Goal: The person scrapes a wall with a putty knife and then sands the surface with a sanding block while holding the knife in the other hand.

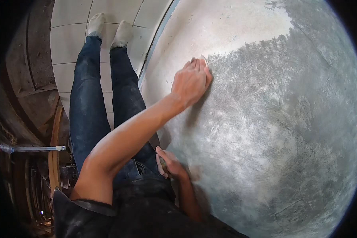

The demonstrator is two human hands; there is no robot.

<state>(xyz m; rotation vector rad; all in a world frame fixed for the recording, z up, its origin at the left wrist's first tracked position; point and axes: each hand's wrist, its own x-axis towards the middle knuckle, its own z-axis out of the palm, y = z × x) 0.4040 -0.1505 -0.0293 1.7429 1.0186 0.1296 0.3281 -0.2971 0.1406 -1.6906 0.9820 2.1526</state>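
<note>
Grey wall [265, 119] at your right: your left hand [190, 81] lies flat, fingers together over a pale piece [204, 58], to bear evenly; right hand [168, 162] pinches a small thing [163, 163].

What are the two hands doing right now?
Left hand: fingers flat, pressed on the grey wall; a pale scrap shows at their tips.
Right hand: curled around a small object, unclear what.

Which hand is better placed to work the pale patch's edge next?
Probably left: the left hand is pressed on the wall at that edge; the right hand sits low, curled round something small.
</note>
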